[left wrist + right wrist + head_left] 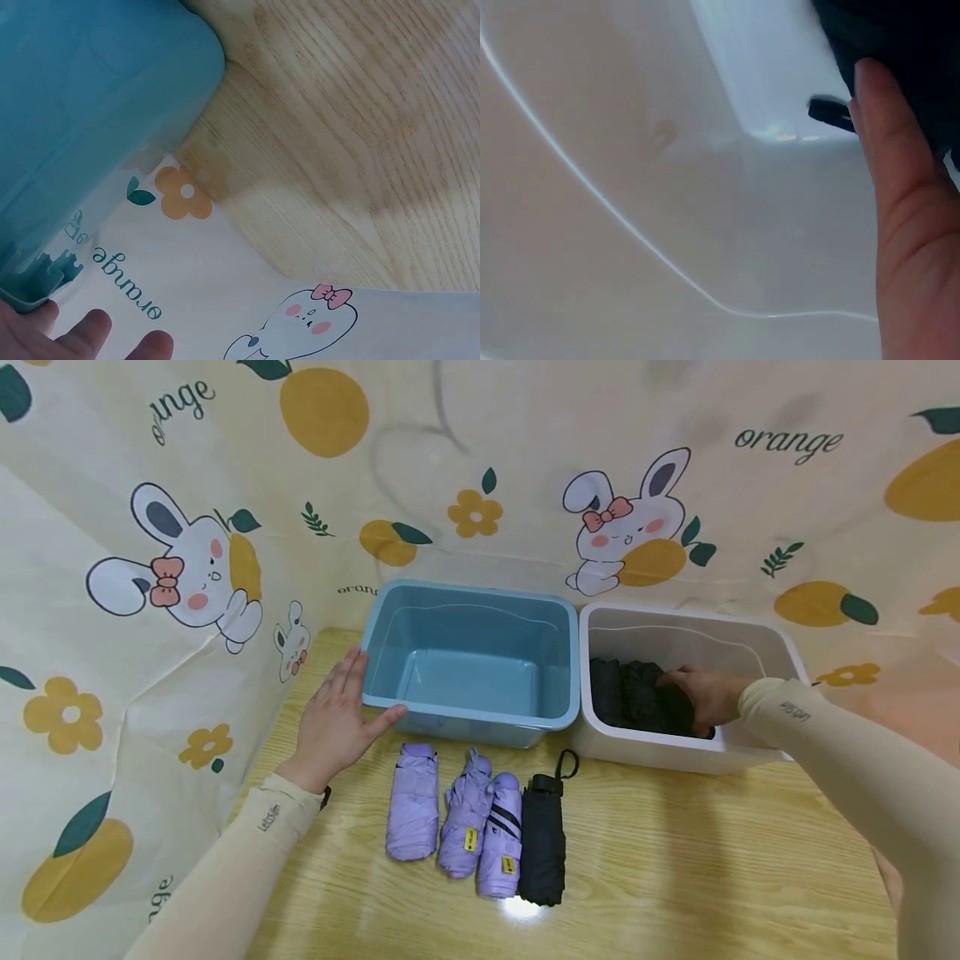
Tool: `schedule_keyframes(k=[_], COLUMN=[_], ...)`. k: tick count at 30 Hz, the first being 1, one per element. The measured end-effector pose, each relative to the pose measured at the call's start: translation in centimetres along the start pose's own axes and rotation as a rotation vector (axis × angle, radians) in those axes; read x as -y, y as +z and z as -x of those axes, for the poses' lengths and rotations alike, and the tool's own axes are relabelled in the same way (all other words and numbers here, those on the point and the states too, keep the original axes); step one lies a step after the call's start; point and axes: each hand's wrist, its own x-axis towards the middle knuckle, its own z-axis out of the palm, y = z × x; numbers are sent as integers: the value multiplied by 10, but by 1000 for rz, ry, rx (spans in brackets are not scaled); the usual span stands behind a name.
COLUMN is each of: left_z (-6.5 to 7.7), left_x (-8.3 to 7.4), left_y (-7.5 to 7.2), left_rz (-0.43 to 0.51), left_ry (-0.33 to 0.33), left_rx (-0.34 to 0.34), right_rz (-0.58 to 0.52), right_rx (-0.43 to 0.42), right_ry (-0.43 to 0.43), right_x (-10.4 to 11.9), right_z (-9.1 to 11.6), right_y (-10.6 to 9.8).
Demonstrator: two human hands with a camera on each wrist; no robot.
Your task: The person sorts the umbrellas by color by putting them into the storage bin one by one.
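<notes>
"One dark bundle point(678, 708), seemingly a folded umbrella, is held in the right grip point(712, 695), down inside the white bin point(660, 750). Can the hold be confirmed?"

"Fingers and thumb appear to be closed about it in the head view. In the right wrist view, a black strap point(831, 114) is seen beside it. It has not been lifted clear of the bin."

"What is found next to it?"

"More dark bundles point(609, 693) are packed to its left. An exact count is not permitted by the view, nor can it be told whether pieces are being stowed or fetched."

"And what is set out?"

"Four folded umbrellas are lined up on the worktop point(720, 860): three purple umbrellas point(467, 818) and, at the right end, one black umbrella point(542, 839). They are placed outside both bins, so the work is judged unfinished."

"How is the other side occupied?"

"The blue bin point(465, 724) is touched at its rim by the left grip point(330, 720), with fingers extended and nothing grasped. No umbrella is seen inside it, so none is judged to have been stowed there."
</notes>
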Motion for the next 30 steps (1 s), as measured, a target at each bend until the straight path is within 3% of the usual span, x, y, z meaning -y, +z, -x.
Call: schedule_keyframes(k=[5, 15, 21, 30], left_z=[0, 0, 0, 2], left_x=[-3, -9, -8, -5], left_y=[-3, -5, -4, -4], left_rz=[5, 9, 17, 28], left_ry=[7, 29, 33, 20], left_rx=[-2, -8, -11, 2], right_rz=[-16, 14, 36, 42], right_rx=[-8, -106, -137, -229], right_ry=[30, 24, 45, -30], right_x=[1, 19, 40, 89], right_z=[8, 32, 52, 92], right_y=[-3, -18, -31, -41])
